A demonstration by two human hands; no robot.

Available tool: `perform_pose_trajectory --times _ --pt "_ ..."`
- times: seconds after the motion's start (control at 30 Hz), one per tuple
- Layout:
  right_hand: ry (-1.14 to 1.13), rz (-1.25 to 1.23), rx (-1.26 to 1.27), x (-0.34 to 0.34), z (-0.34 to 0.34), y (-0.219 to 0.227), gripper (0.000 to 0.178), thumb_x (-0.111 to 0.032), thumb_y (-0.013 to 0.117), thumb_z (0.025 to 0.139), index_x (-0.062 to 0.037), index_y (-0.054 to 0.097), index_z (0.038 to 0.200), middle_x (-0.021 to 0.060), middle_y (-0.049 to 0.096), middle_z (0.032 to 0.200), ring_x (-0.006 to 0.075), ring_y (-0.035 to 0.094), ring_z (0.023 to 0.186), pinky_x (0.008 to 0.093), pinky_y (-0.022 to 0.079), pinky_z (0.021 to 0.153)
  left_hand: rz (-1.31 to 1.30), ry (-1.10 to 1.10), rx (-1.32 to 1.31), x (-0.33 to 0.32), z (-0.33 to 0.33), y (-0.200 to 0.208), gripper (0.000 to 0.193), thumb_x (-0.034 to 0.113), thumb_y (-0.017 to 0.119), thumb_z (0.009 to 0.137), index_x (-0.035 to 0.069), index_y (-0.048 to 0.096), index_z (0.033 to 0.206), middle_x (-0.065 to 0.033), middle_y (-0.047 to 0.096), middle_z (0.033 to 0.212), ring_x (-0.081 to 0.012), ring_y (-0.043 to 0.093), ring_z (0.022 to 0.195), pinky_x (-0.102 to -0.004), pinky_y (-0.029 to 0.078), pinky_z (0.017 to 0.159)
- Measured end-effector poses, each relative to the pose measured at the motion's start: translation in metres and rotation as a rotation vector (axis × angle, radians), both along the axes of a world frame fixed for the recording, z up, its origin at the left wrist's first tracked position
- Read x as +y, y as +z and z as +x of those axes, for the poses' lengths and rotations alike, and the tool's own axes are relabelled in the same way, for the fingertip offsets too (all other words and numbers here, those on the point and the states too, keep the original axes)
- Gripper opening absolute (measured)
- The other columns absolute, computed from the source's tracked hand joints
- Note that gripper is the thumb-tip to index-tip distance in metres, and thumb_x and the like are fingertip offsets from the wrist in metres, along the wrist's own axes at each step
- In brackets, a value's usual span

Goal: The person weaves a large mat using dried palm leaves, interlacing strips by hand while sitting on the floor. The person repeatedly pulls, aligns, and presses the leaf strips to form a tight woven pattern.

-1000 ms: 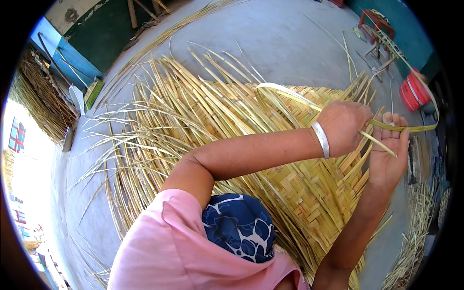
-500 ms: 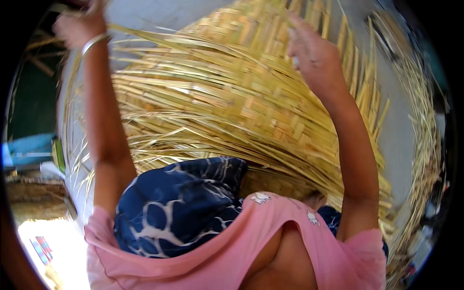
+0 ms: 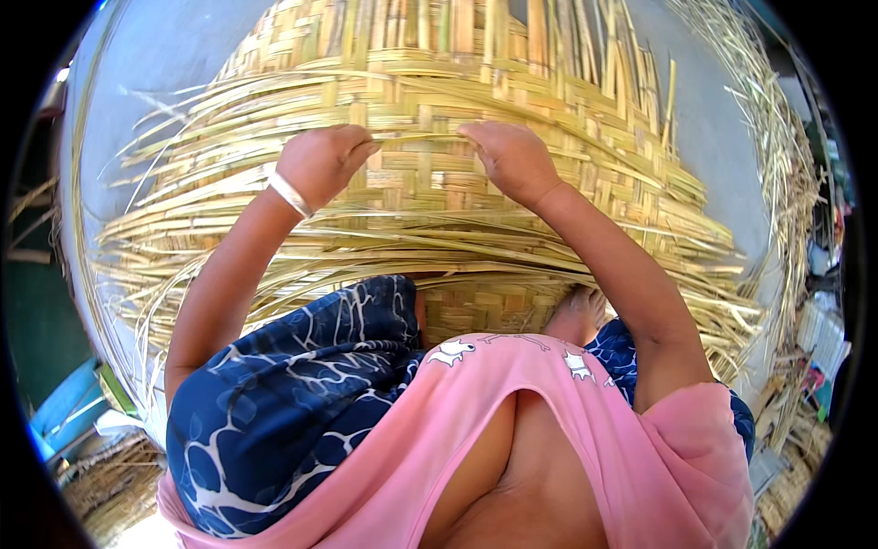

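Both hands are pinched over a half-woven mat (image 3: 448, 112) of yellow-green split-cane strips. My left hand (image 3: 322, 165), with a pale bangle at its wrist, grips a thin cane strip (image 3: 416, 138). A short way to the right, my right hand (image 3: 514, 163) pinches the same strip between thumb and fingers. It runs crosswise between the two hands, just above the weave. Loose strip ends (image 3: 146, 240) fan out beyond the mat's left side. The fingertips partly hide where the strip is held.
Upright strips (image 3: 585, 41) stick out unwoven at the far edge. A heap of thin cane shavings (image 3: 777, 137) lies along the right side of the grey floor (image 3: 119, 101). My bare foot (image 3: 581, 316) rests on the near part of the mat. A blue object (image 3: 71, 403) lies at left.
My left hand has come in from the far left, and my right hand has moved left and nearer. Now both hold one strip, and the view has shifted.
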State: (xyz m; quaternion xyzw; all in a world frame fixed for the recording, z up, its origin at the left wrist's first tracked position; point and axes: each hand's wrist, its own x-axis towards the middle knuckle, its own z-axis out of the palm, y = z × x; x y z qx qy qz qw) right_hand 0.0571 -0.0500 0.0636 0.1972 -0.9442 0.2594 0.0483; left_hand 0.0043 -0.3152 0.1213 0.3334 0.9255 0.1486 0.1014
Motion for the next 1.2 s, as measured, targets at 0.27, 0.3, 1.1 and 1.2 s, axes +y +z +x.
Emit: perform_pose_trajectory --times 0.27,0.3,1.1,1.2 --pt "-0.08 -0.347 -0.181 -0.027 0.038 0.019 0.026 -0.028 0.059 0.085 -0.006 0.059 0.098 0.0123 0.06 0.101 0.0251 0.058 0.093 0.0391 0.047 0.078 0.316 0.162 -0.411 0.048 -0.002 -0.012 0.021 0.024 0.058 0.088 0.003 0.062 0.086 -0.009 0.057 0.06 -0.019 0.053 0.054 -0.0302 0.044 0.054" --pt "-0.208 -0.749 -0.482 -0.029 0.035 0.019 0.029 -0.032 0.059 0.086 -0.0061 0.058 0.099 0.0107 0.06 0.1 0.023 0.058 0.091 0.0371 0.047 0.077 0.365 0.176 -0.542 0.059 -0.005 -0.014 0.022 0.024 0.057 0.088 0.003 0.063 0.086 -0.0079 0.055 0.059 -0.0164 0.052 0.053 -0.03 0.043 0.054" --pt "-0.964 -1.969 -0.559 0.064 0.012 -0.015 0.02 -0.024 0.056 0.09 -0.0073 0.047 0.097 0.0085 0.057 0.082 0.0206 0.061 0.071 0.0307 0.053 0.058 -0.016 -0.173 -0.37 0.118 -0.076 -0.025 0.015 0.018 0.061 0.083 0.004 0.061 0.087 -0.0087 0.061 0.078 -0.0225 0.06 0.076 -0.0338 0.045 0.07" --pt "-0.827 -1.951 -0.515 0.075 0.002 -0.003 0.023 -0.026 0.058 0.089 -0.0074 0.05 0.101 0.0068 0.057 0.079 0.0183 0.061 0.07 0.0288 0.052 0.057 0.034 -0.074 -0.589 0.09 -0.085 -0.006 0.019 0.019 0.058 0.088 0.001 0.058 0.086 -0.0033 0.059 0.074 -0.0116 0.058 0.075 -0.0293 0.045 0.067"
